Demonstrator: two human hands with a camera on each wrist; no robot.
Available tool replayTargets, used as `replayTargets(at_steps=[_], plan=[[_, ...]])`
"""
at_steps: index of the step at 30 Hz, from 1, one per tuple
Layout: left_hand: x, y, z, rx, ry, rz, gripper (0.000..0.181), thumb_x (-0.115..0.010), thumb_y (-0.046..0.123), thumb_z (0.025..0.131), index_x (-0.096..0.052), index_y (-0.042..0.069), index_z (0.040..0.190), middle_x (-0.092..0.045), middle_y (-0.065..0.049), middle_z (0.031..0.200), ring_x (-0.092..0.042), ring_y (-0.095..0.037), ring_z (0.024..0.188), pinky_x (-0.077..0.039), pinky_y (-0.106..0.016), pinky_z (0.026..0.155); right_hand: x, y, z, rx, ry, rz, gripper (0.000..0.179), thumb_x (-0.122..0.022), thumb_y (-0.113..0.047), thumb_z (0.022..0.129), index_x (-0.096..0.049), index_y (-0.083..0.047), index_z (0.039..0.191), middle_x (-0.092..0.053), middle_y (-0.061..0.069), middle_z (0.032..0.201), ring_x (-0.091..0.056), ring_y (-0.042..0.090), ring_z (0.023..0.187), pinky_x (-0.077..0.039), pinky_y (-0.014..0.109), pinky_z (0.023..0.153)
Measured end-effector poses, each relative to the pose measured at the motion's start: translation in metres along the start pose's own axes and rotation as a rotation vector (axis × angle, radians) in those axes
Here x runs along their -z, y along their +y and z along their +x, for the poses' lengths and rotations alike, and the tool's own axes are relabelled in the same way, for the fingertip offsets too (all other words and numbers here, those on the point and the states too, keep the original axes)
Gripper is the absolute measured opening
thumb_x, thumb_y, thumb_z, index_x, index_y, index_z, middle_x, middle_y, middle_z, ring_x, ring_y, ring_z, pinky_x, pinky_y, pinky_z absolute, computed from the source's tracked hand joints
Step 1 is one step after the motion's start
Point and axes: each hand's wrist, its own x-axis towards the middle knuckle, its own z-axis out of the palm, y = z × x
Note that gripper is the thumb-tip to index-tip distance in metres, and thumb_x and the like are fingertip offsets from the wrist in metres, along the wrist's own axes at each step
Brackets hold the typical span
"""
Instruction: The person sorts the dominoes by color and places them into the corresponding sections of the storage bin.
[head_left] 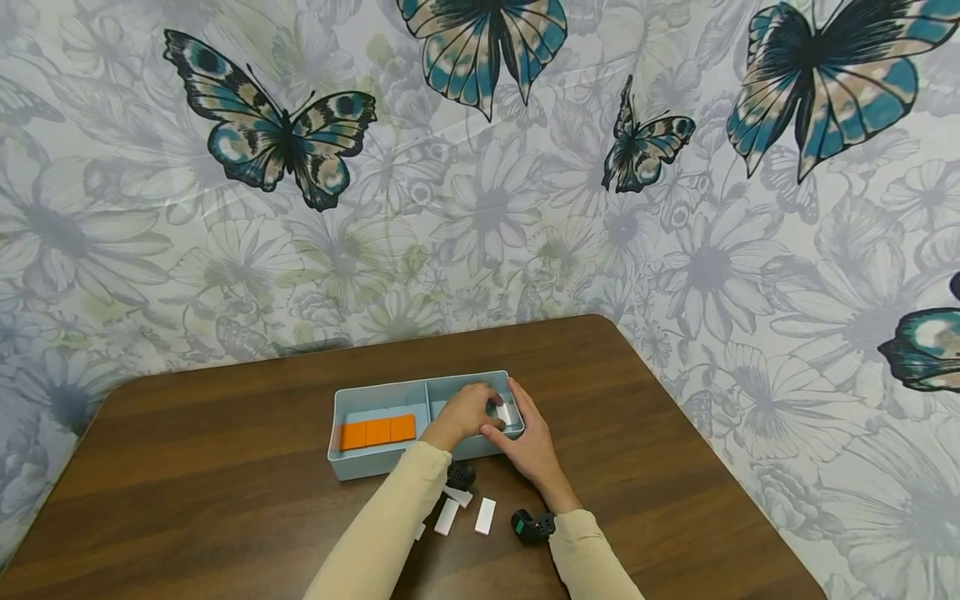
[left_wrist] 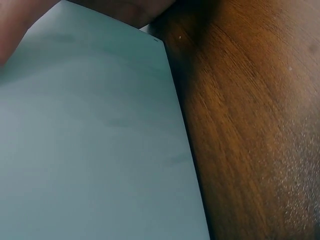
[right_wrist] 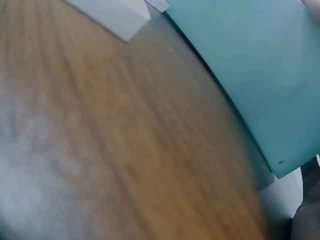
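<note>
A pale blue two-compartment box [head_left: 375,463] sits on the brown table. My left hand [head_left: 463,412] reaches over its front wall into the right compartment, thumb and curled fingers pinching at a white tile [head_left: 504,412]; the fingers partly hide that tile. Round the box's right front corner lies my right hand [head_left: 531,440], fingers along the end wall and thumb at the front rim. The left wrist view is filled mostly by the box's plain front wall. Several orange tiles [head_left: 377,432] stand in a row in the left compartment.
Loose white tiles lie on the table [head_left: 637,467] in front of the box, one of them a separate white tile [head_left: 485,517] between the forearms. A black wrist device [head_left: 532,527] is on the right wrist. Behind the table rises a butterfly-patterned wall [head_left: 487,208].
</note>
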Motion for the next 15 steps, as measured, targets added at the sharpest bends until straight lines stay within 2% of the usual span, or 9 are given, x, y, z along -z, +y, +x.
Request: replayTargets(at_steps=[8,15], plan=[[0.0001,-0.0008,-0.0013,-0.021,0.019,-0.007,0.035,-0.084,0.021,0.086,-0.076,0.003,0.114,-0.072,-0.010,0.112,-0.067,-0.028,0.104,-0.055,-0.043,0.097,-0.0002,-0.0009,-0.0018,0.004,-0.002,0.002,0.089,-0.083,-0.037,0.088,-0.037,-0.021,0.162,-0.036,0.007,0.166,-0.038,0.037,0.150,-0.035,0.061,0.117],[0.0025,-0.0015,-0.0035,-0.066,0.054,-0.029,0.037,-0.081,0.021,0.088,-0.073,0.000,0.118,-0.073,-0.014,0.115,-0.069,-0.031,0.107,-0.055,-0.045,0.097,0.0007,-0.0020,-0.0023,-0.004,-0.013,-0.003,0.090,-0.082,-0.038,0.088,-0.034,-0.023,0.163,-0.035,0.005,0.167,-0.036,0.034,0.151,-0.034,0.060,0.118]])
